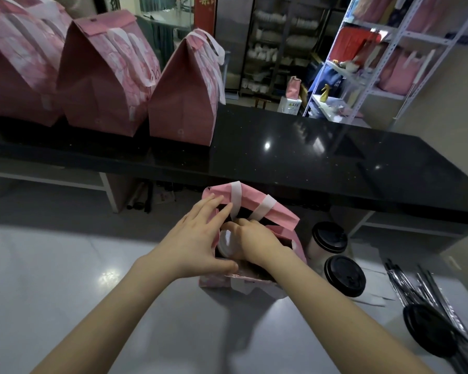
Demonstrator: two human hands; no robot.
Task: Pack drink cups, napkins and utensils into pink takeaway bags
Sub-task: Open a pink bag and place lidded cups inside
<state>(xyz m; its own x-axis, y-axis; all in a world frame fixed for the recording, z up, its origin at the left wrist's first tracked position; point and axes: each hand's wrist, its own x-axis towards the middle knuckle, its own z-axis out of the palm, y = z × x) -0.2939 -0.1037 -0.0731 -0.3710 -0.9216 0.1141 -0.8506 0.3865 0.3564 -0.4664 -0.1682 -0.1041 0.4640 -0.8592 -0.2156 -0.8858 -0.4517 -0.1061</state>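
An open pink takeaway bag [273, 211] with white handles stands on the grey table in front of me. My left hand [197, 238] holds the bag's left rim, thumb at the near edge and fingers on the far flap. My right hand [254, 242] reaches down into the bag mouth and grips a cup with a pale lid [226, 242] inside it. Two white cups with black lids [328, 237] [345, 275] stand just right of the bag.
Three closed pink bags [184, 98] stand in a row on the black counter [308, 157] behind. Black wrapped utensils or straws [416, 287] and a black lid [430, 330] lie at the right of the grey table [65, 265]. Shelving stands at the back right.
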